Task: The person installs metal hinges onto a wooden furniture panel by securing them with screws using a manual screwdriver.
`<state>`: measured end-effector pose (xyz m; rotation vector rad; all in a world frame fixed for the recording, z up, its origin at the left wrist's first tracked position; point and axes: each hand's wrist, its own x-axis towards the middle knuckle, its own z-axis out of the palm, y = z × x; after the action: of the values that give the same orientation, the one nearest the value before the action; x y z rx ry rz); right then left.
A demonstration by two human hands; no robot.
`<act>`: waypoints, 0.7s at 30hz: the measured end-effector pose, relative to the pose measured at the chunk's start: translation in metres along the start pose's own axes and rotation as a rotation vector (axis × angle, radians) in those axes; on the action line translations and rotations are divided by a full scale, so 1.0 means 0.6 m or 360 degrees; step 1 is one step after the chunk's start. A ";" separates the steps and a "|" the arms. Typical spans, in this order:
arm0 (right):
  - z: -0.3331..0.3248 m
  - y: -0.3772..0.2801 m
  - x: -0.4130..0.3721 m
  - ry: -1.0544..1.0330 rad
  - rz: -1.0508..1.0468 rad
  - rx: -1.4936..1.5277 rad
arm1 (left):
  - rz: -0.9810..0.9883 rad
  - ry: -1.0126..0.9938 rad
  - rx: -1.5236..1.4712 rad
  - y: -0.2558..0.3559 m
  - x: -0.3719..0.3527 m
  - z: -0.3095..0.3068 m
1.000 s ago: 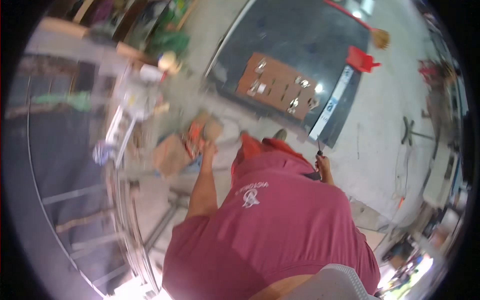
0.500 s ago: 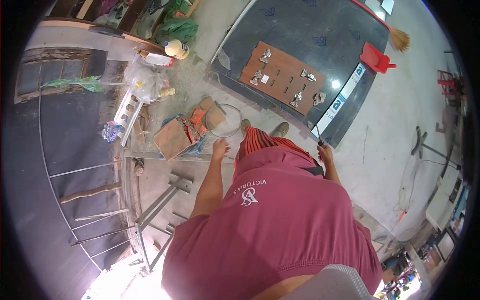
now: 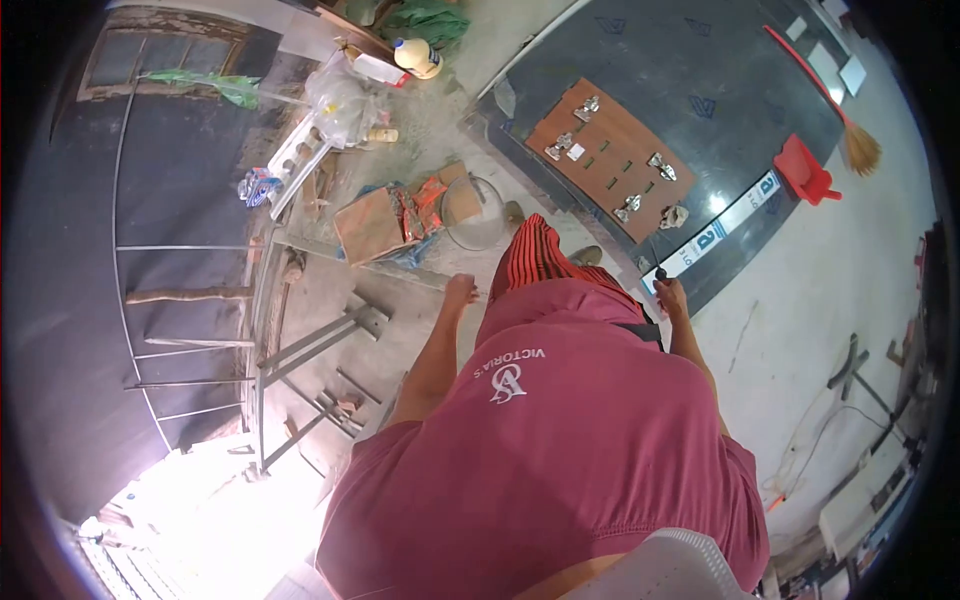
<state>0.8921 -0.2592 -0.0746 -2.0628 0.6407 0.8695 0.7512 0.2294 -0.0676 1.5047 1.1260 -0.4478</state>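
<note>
A slim tool with a dark handle, apparently a screwdriver, is held at the near edge of the dark surface. The handle is gripped by the right hand; the shaft is left uncovered and directed away from the body, presumably so that the tip stays usable. The left hand is released, held low with fingers loosely bent; nothing is seen in it. On the surface, a brown board is laid flat, probably for support and easy access. Metal hinges are set on it in two pairs, near opposite ends. A white lettered strip is laid beside the board. Farther right, a red dustpan is placed near a broom. To the left, a cardboard box is located on the floor, near a thin ring.
</note>
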 end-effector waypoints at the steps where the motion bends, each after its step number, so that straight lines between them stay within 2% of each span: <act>1: 0.000 0.003 -0.001 0.0007 -0.0019 0.0066 | -0.0057 0.0029 0.0058 -0.020 -0.013 -0.007; 5: -0.008 0.013 -0.023 0.0047 -0.0060 0.0123 | -0.0265 0.0055 0.0261 -0.048 -0.018 -0.023; 8: -0.004 0.044 -0.041 0.0066 0.0008 0.0139 | -0.0219 -0.0103 0.0346 -0.034 0.038 -0.018; 9: 0.004 0.079 -0.027 0.0013 -0.0040 0.0176 | -0.0189 -0.0144 0.0343 0.000 0.047 -0.010; 11: 0.012 0.076 -0.046 -0.0063 -0.0040 0.0133 | 0.0090 -0.0151 0.0160 0.073 0.038 0.010; 12: 0.018 0.073 -0.057 -0.0137 -0.0034 0.0089 | 0.0097 -0.0167 0.0168 0.111 0.035 0.020; 14: 0.042 0.071 -0.063 -0.0116 0.0007 0.0083 | 0.0420 -0.0253 0.0087 0.158 0.043 0.030; 16: 0.066 0.053 -0.078 -0.0183 -0.0161 0.0026 | 0.0487 -0.0261 0.0168 0.176 0.052 0.013; 17: 0.095 0.095 -0.042 -0.0233 -0.0230 0.0180 | 0.0581 -0.0276 0.0232 0.198 0.068 0.019; 18: 0.105 0.086 -0.033 -0.0277 -0.0320 -0.0078 | 0.0772 -0.0376 0.0444 0.148 0.151 0.001; 19: 0.113 0.049 -0.045 -0.0329 -0.0189 -0.0139 | 0.0704 -0.0459 0.0146 0.153 0.148 -0.004; 20: 0.130 0.030 -0.056 -0.0166 -0.0520 -0.0393 | 0.0840 -0.0604 0.0151 0.144 0.175 -0.012; 21: 0.164 0.068 -0.016 -0.0381 -0.0735 -0.0188 | 0.0733 -0.0475 0.0555 0.123 0.222 -0.026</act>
<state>0.8228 -0.2003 -0.1307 -2.0474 -0.0213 0.8722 0.8703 0.3044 -0.1280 1.8642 0.4589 -0.5414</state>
